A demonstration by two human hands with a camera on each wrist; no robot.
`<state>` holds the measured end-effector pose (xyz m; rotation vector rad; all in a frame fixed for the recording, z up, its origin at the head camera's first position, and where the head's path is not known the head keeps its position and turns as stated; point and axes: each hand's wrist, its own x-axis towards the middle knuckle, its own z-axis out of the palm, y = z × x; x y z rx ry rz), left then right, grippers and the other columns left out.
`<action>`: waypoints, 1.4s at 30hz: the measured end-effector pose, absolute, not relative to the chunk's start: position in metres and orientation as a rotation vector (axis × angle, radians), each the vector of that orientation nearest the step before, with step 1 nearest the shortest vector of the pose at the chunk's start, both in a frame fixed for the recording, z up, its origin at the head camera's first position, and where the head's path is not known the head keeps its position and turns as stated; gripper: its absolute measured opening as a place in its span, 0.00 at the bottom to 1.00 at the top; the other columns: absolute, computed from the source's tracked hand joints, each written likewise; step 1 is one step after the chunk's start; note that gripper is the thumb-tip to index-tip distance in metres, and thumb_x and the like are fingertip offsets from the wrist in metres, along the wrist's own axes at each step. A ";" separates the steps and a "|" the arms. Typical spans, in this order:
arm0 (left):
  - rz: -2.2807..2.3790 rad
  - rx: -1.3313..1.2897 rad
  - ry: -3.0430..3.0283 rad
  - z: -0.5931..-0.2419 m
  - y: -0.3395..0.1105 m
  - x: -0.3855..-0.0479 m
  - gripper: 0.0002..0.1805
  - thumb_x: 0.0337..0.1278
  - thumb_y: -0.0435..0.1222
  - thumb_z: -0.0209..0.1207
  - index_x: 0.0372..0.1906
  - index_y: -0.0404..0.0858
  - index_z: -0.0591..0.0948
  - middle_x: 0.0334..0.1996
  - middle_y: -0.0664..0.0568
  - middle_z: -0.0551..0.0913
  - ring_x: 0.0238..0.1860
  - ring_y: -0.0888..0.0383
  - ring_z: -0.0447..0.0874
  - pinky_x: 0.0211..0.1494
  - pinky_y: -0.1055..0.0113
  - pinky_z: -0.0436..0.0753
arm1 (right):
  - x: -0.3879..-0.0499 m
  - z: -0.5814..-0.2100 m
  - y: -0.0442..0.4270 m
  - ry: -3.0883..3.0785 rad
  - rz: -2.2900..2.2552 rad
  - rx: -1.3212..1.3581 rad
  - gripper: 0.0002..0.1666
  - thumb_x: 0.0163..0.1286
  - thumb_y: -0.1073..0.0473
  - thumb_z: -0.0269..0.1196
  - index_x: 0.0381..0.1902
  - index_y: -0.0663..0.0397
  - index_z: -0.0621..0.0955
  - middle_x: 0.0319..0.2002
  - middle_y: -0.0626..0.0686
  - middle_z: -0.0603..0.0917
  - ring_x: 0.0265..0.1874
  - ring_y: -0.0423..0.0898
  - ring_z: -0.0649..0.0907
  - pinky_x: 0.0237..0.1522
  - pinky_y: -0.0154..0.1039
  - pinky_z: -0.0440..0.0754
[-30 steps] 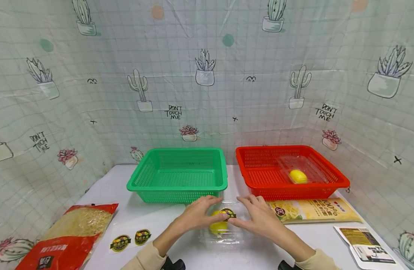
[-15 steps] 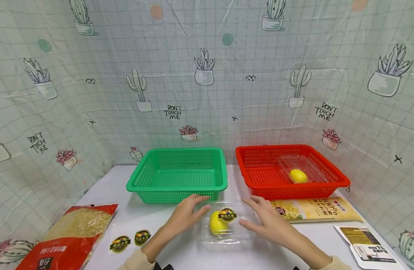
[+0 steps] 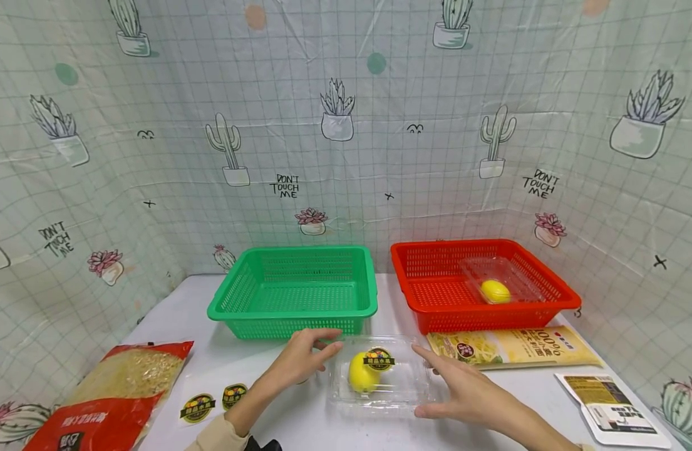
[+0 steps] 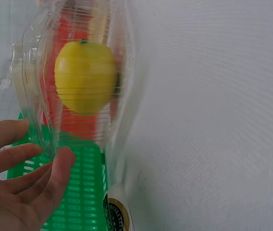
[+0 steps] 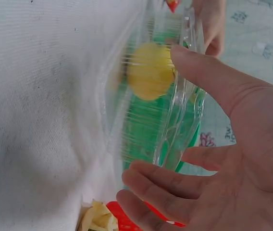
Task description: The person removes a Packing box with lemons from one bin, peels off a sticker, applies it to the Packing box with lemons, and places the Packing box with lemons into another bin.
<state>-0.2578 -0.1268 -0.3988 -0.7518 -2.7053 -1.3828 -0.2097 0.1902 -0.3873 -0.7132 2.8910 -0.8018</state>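
On the white table lies a clear plastic clamshell box (image 3: 404, 376) holding one yellow fruit (image 3: 364, 374) that looks like a lemon. A dark round fruit sticker (image 3: 379, 359) with a banner is on its lid. My left hand (image 3: 300, 362) is at the box's left edge, fingers loosely bent; in the left wrist view the thumb (image 4: 62, 166) and fingertips are close to the rim, and I cannot tell whether they touch. At the right edge is my right hand (image 3: 464, 388), fingers spread and relaxed. In the right wrist view its thumb (image 5: 199, 67) overlaps the box's rim.
Behind stand a green basket (image 3: 292, 316) and a red basket (image 3: 481, 319), the red one with another clear box (image 3: 515, 279) and yellow fruit. A sticker sheet (image 3: 216, 401) and red bag (image 3: 109, 401) lie left; a yellow pasta bag (image 3: 526, 347) and white pouch (image 3: 613, 410) lie right.
Both hands have moved apart from over the lid to the box's two sides, uncovering the fruit and sticker. The box stays in about the same place.
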 end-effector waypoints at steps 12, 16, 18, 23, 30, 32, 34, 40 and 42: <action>-1.411 -0.757 -2.708 -0.396 -0.125 -0.262 0.24 0.68 0.41 0.58 0.59 0.28 0.78 0.55 0.33 0.81 0.29 0.46 0.88 0.30 0.57 0.86 | -0.209 -0.386 0.193 2.919 -0.794 -0.748 0.58 0.48 0.33 0.74 0.72 0.50 0.67 0.54 0.58 0.83 0.52 0.55 0.83 0.51 0.63 0.79; -1.429 -0.747 -2.708 -0.395 -0.125 -0.262 0.22 0.67 0.42 0.59 0.58 0.30 0.79 0.54 0.34 0.82 0.29 0.51 0.87 0.30 0.57 0.86 | -0.208 -0.385 0.194 2.918 -0.808 -0.741 0.57 0.48 0.33 0.74 0.71 0.49 0.67 0.53 0.57 0.83 0.51 0.54 0.83 0.49 0.61 0.80; -1.434 -0.737 -2.705 -0.395 -0.125 -0.262 0.21 0.67 0.42 0.59 0.57 0.31 0.80 0.53 0.36 0.83 0.28 0.54 0.86 0.30 0.57 0.85 | -0.207 -0.384 0.195 2.924 -0.809 -0.752 0.57 0.48 0.34 0.74 0.71 0.50 0.67 0.53 0.56 0.84 0.50 0.54 0.83 0.49 0.60 0.81; -1.506 -0.733 -2.669 -0.395 -0.123 -0.260 0.20 0.67 0.42 0.59 0.54 0.30 0.81 0.46 0.38 0.86 0.28 0.53 0.86 0.30 0.56 0.85 | -0.203 -0.381 0.200 2.950 -0.795 -0.780 0.57 0.49 0.31 0.72 0.72 0.47 0.67 0.49 0.48 0.85 0.48 0.48 0.84 0.46 0.50 0.82; -1.739 -0.702 -2.650 -0.390 -0.123 -0.259 0.20 0.67 0.43 0.59 0.55 0.32 0.80 0.46 0.37 0.84 0.33 0.51 0.86 0.35 0.53 0.85 | -0.200 -0.369 0.211 2.869 -0.930 -0.811 0.56 0.53 0.32 0.70 0.74 0.45 0.63 0.48 0.47 0.84 0.45 0.40 0.82 0.40 0.36 0.81; -1.822 -0.690 -2.640 -0.387 -0.123 -0.260 0.20 0.66 0.43 0.60 0.55 0.33 0.80 0.48 0.36 0.83 0.35 0.48 0.86 0.36 0.56 0.85 | -0.200 -0.365 0.215 2.840 -0.978 -0.829 0.55 0.54 0.34 0.70 0.74 0.47 0.63 0.49 0.49 0.83 0.45 0.39 0.83 0.40 0.34 0.82; -1.890 -0.679 -2.626 -0.384 -0.123 -0.260 0.22 0.65 0.44 0.61 0.56 0.33 0.79 0.49 0.35 0.82 0.37 0.47 0.86 0.36 0.61 0.84 | -0.200 -0.361 0.218 2.826 -1.017 -0.833 0.54 0.56 0.37 0.71 0.74 0.49 0.63 0.50 0.50 0.83 0.45 0.38 0.83 0.40 0.32 0.82; -2.034 -0.632 -2.576 -0.371 -0.118 -0.262 0.23 0.63 0.46 0.62 0.58 0.37 0.79 0.51 0.42 0.82 0.35 0.57 0.85 0.38 0.67 0.79 | -0.203 -0.351 0.227 2.863 -1.168 -0.847 0.46 0.58 0.45 0.72 0.71 0.52 0.68 0.52 0.54 0.83 0.43 0.39 0.83 0.39 0.31 0.84; -2.069 -0.630 -2.564 -0.366 -0.114 -0.263 0.23 0.63 0.46 0.62 0.58 0.39 0.79 0.52 0.42 0.81 0.36 0.58 0.84 0.39 0.66 0.79 | -0.205 -0.347 0.229 2.882 -1.218 -0.818 0.43 0.58 0.47 0.72 0.69 0.52 0.70 0.51 0.55 0.83 0.41 0.39 0.83 0.38 0.31 0.84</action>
